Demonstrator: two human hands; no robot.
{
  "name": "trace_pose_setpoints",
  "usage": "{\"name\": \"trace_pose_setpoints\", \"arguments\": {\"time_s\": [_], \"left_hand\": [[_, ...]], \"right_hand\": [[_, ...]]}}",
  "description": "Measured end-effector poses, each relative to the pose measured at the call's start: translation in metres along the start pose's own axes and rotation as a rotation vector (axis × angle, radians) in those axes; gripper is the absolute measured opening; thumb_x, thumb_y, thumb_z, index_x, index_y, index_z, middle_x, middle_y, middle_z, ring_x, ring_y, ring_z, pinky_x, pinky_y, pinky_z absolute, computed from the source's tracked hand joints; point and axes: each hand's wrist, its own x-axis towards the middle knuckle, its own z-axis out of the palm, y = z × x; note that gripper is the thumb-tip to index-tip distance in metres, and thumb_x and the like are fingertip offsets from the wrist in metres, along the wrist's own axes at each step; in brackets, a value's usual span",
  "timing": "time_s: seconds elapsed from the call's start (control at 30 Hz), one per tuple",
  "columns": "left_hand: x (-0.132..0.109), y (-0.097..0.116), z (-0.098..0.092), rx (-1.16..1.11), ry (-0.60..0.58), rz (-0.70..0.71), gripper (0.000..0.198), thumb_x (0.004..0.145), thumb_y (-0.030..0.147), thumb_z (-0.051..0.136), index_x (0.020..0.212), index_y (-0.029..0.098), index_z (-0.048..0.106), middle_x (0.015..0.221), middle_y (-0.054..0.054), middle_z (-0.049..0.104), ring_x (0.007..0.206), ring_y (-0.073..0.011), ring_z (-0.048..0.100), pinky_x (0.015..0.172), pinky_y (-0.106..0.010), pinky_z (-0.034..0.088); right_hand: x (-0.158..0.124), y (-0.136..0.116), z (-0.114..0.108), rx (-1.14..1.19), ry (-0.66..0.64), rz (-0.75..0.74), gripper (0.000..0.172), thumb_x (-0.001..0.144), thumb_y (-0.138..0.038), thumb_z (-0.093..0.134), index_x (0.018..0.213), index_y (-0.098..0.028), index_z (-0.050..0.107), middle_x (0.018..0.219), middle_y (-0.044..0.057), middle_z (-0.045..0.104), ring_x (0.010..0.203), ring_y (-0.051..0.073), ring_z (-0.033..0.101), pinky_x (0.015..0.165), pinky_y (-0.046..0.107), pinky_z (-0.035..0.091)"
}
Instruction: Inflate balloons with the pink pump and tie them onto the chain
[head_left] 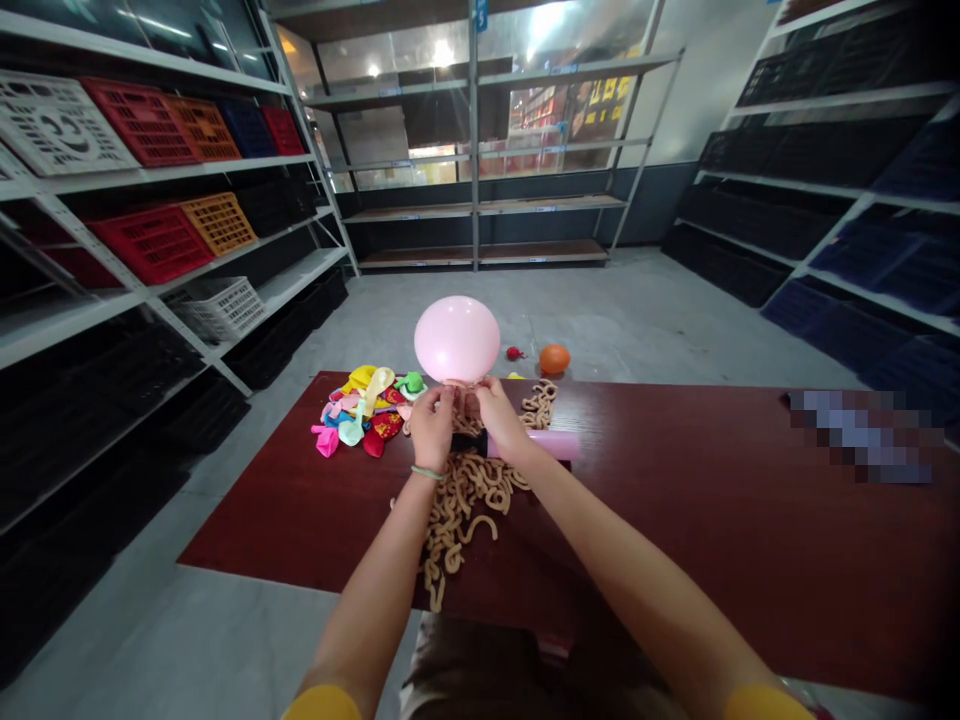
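Observation:
A round, inflated pink balloon (pixel 457 338) stands over the far edge of the table, its neck down between my fingers. My left hand (pixel 433 425) pinches at the neck from the left, and my right hand (pixel 501 420) closes on it from the right. Something tan shows at the fingertips, too small to make out. Under my hands lies a pink tube-shaped pump (pixel 555 444) with a black end. Many tan curly strands (pixel 469 495) are heaped around it. Left of my left hand is a pile of uninflated balloons (pixel 364 405) in mixed colours.
The dark red table (pixel 675 500) stretches to the right, with a blurred-out item (pixel 859 435) on it. Beyond its far edge, an orange balloon (pixel 555 359) and a small red one (pixel 514 353) are on the floor. Shelves with crates (pixel 150 240) stand left; metal racks (pixel 475 210) stand behind.

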Motion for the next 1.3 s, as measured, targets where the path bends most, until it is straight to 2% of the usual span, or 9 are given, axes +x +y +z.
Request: {"name": "trace_pose_setpoints", "arguments": {"time_s": [0.2, 0.3, 0.43, 0.57, 0.67, 0.87, 1.03, 1.2, 1.3], "left_hand": [[0.006, -0.004, -0.005, 0.051, -0.020, -0.006, 0.032, 0.091, 0.041, 0.049, 0.082, 0.017, 0.068, 0.085, -0.005, 0.071, 0.084, -0.0187, 0.063, 0.081, -0.029, 0.046], [0.008, -0.007, -0.003, -0.156, -0.085, -0.169, 0.031, 0.087, 0.043, 0.054, 0.080, 0.016, 0.067, 0.080, -0.005, 0.070, 0.076, -0.0176, 0.064, 0.072, -0.028, 0.049], [0.008, -0.005, -0.003, -0.500, -0.130, -0.465, 0.026, 0.080, 0.040, 0.064, 0.082, 0.014, 0.064, 0.079, -0.005, 0.070, 0.059, -0.0118, 0.061, 0.055, -0.024, 0.049], [0.008, -0.001, -0.005, -0.606, -0.167, -0.516, 0.029, 0.073, 0.037, 0.073, 0.082, 0.013, 0.061, 0.073, -0.003, 0.066, 0.054, -0.0076, 0.056, 0.052, -0.020, 0.046], [0.006, 0.000, -0.004, -0.491, -0.135, -0.424, 0.030, 0.076, 0.040, 0.070, 0.083, 0.014, 0.058, 0.069, -0.002, 0.065, 0.050, -0.0083, 0.055, 0.049, -0.021, 0.044], [-0.003, 0.005, -0.005, 0.096, -0.103, 0.104, 0.016, 0.090, 0.032, 0.055, 0.094, 0.019, 0.062, 0.078, -0.003, 0.070, 0.069, -0.0156, 0.066, 0.067, -0.027, 0.049], [-0.011, 0.013, -0.001, 0.145, -0.129, 0.240, 0.027, 0.091, 0.023, 0.052, 0.115, 0.023, 0.063, 0.096, -0.005, 0.072, 0.084, -0.0173, 0.067, 0.079, -0.029, 0.049], [-0.012, 0.014, 0.008, -0.264, -0.390, -0.080, 0.033, 0.088, 0.029, 0.051, 0.115, 0.018, 0.066, 0.073, -0.002, 0.065, 0.054, -0.0115, 0.055, 0.055, -0.024, 0.045], [-0.011, 0.015, 0.007, -0.422, -0.544, -0.271, 0.035, 0.081, 0.031, 0.060, 0.113, 0.016, 0.066, 0.073, -0.002, 0.063, 0.054, -0.0098, 0.054, 0.056, -0.023, 0.045]], "right_hand": [[-0.008, -0.011, -0.004, -0.009, 0.149, -0.016, 0.020, 0.092, -0.044, 0.036, 0.100, -0.026, 0.041, 0.078, 0.000, 0.056, 0.071, 0.018, 0.058, 0.062, 0.031, 0.047], [-0.018, -0.020, -0.015, -0.179, 0.243, -0.194, 0.021, 0.093, -0.044, 0.037, 0.103, -0.026, 0.043, 0.092, 0.006, 0.062, 0.084, 0.022, 0.060, 0.070, 0.033, 0.046], [-0.027, -0.026, -0.026, -0.418, 0.198, -0.331, 0.022, 0.094, -0.042, 0.036, 0.105, -0.025, 0.046, 0.098, 0.009, 0.065, 0.082, 0.025, 0.063, 0.070, 0.035, 0.044], [-0.023, -0.022, -0.035, -0.456, 0.198, -0.341, 0.022, 0.093, -0.041, 0.037, 0.104, -0.025, 0.047, 0.095, 0.008, 0.066, 0.075, 0.025, 0.062, 0.067, 0.036, 0.044], [-0.013, -0.018, -0.039, -0.373, 0.226, -0.317, 0.021, 0.093, -0.042, 0.036, 0.102, -0.025, 0.046, 0.091, 0.006, 0.063, 0.074, 0.022, 0.059, 0.068, 0.035, 0.043], [-0.003, -0.018, -0.051, -0.277, 0.211, -0.260, 0.020, 0.093, -0.041, 0.038, 0.102, -0.025, 0.045, 0.082, 0.001, 0.056, 0.069, 0.018, 0.053, 0.067, 0.033, 0.042], [-0.006, -0.038, -0.063, -0.316, 0.061, -0.361, 0.019, 0.094, -0.040, 0.040, 0.104, -0.026, 0.047, 0.084, 0.001, 0.055, 0.061, 0.015, 0.048, 0.061, 0.032, 0.039], [-0.003, -0.047, -0.077, -0.279, -0.052, -0.353, 0.017, 0.095, -0.041, 0.039, 0.100, -0.026, 0.046, 0.073, -0.002, 0.048, 0.057, 0.015, 0.043, 0.056, 0.030, 0.035], [0.001, -0.045, -0.083, -0.265, -0.072, -0.362, 0.017, 0.095, -0.041, 0.038, 0.099, -0.026, 0.046, 0.077, -0.002, 0.050, 0.062, 0.015, 0.046, 0.059, 0.029, 0.037]]}}
